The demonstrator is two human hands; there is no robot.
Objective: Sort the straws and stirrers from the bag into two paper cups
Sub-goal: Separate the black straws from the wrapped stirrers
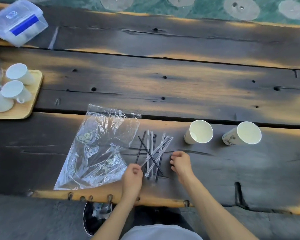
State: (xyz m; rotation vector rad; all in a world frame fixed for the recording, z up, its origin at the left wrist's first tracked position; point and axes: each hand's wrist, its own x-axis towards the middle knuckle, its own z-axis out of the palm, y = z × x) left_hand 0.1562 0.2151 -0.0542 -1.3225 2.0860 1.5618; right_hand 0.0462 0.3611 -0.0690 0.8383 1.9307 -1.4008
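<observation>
A loose pile of wrapped straws and thin black stirrers (152,153) lies on the dark wooden table. Left of the pile the clear plastic bag (100,148) is spread flat and looks empty. My left hand (132,177) pinches the near end of one wrapped straw at the pile's left edge. My right hand (180,162) hovers just right of the pile, fingers curled and apart, holding nothing. Two white paper cups stand to the right, both empty: the nearer cup (199,132) and a printed cup (244,134) beyond it.
A wooden tray (34,99) with upturned white mugs sits at the left edge. At the far left corner rests a clear lidded plastic box (17,21). The table's front edge runs just below my hands, with a bin (95,217) under it.
</observation>
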